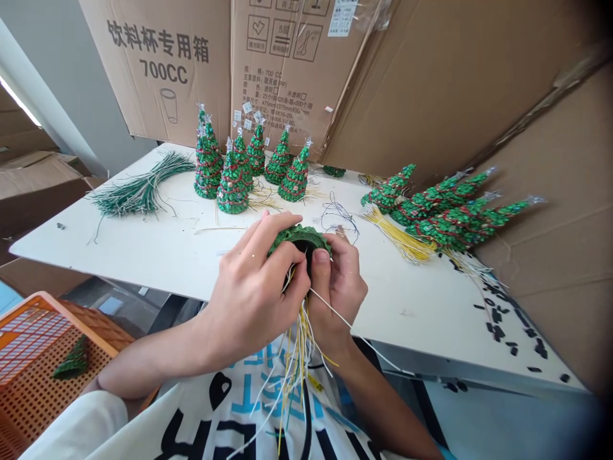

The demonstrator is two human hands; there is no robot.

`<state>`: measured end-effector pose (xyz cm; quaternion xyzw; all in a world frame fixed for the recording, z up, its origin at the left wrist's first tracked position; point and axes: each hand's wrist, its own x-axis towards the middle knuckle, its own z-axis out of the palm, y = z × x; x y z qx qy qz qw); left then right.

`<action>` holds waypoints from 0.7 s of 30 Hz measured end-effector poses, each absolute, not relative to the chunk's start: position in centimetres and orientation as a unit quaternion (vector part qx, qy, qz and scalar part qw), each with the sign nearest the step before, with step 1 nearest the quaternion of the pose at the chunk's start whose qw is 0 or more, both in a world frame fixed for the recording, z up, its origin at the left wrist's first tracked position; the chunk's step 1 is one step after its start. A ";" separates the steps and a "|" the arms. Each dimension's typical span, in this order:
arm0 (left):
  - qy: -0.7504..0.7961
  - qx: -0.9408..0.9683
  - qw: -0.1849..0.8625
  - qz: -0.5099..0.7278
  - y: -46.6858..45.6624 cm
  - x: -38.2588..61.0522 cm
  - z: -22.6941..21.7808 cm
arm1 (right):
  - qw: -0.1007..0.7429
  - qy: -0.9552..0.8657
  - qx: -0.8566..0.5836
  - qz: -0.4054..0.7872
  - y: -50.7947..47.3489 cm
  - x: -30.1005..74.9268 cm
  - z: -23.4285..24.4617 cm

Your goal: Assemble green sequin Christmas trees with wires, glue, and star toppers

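Observation:
A small green Christmas tree (310, 234) is held between both hands, its dark hollow base tipped toward me. My right hand (339, 281) grips the base rim, with the thumb at the opening. My left hand (256, 281) bends over the other side; its fingers are pinched together at the mouth of the base, among thin wires. Yellow and white wires (302, 332) hang out of the base over my shirt. One white wire stretches off to the lower right. What lies deep inside the tree is hidden by the fingers.
Several finished trees (233, 185) stand on the white table (158, 249); others (454, 211) lie at the right. A green wire bundle (138, 185), a yellow wire bundle (402, 236) and black bits (498, 332) lie about. Cardboard boxes (177, 76) border the back. An orange basket (43, 345) sits lower left.

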<state>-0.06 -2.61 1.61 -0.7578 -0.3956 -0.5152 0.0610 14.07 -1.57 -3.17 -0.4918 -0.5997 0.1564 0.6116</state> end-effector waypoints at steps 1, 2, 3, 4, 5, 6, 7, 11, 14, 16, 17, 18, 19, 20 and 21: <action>-0.396 -0.759 0.060 -0.513 -2.6 -0.1 1.7 | 0.611 -0.602 -0.492 0.153 -1.6 14.1 -3.1; -0.398 -0.759 0.059 -0.512 -2.6 -0.1 1.7 | 0.610 -0.603 -0.491 0.150 -1.6 14.1 -3.1; -0.399 -0.760 0.056 -0.510 -2.6 -0.2 1.8 | 0.610 -0.605 -0.490 0.148 -1.6 14.1 -3.1; -0.401 -0.760 0.054 -0.508 -2.6 -0.2 1.8 | 0.609 -0.607 -0.489 0.146 -1.6 14.1 -3.2; -0.401 -0.760 0.053 -0.508 -2.6 -0.2 1.8 | 0.609 -0.608 -0.488 0.145 -1.5 14.1 -3.2; -0.402 -0.760 0.054 -0.508 -2.6 -0.2 1.8 | 0.608 -0.609 -0.488 0.144 -1.5 14.1 -3.2; -0.403 -0.759 0.056 -0.508 -2.6 -0.2 1.8 | 0.608 -0.611 -0.487 0.141 -1.4 14.1 -3.2; -0.402 -0.757 0.058 -0.511 -2.6 -0.3 1.9 | 0.603 -0.625 -0.484 0.106 -1.4 14.1 -3.0; -0.399 -0.757 0.056 -0.514 -2.6 -0.3 1.9 | 0.583 -0.647 -0.486 0.073 -1.5 14.2 -2.9; -0.397 -0.756 0.063 -0.516 -2.6 -0.4 1.9 | 0.576 -0.654 -0.485 0.072 -1.5 14.2 -2.9; -0.397 -0.754 0.068 -0.519 -2.6 -0.4 1.9 | 0.578 -0.654 -0.482 0.075 -1.6 14.1 -3.0; -0.396 -0.753 0.072 -0.521 -2.7 -0.4 1.9 | 0.580 -0.653 -0.480 0.080 -1.6 14.1 -2.9; -0.394 -0.752 0.076 -0.523 -2.6 -0.4 1.9 | 0.582 -0.653 -0.478 0.084 -1.6 14.1 -2.9; -0.393 -0.751 0.077 -0.525 -2.6 -0.4 1.9 | 0.582 -0.653 -0.477 0.087 -1.6 14.1 -2.9; -0.392 -0.750 0.077 -0.526 -2.6 -0.4 1.9 | 0.579 -0.655 -0.476 0.090 -1.6 14.1 -2.8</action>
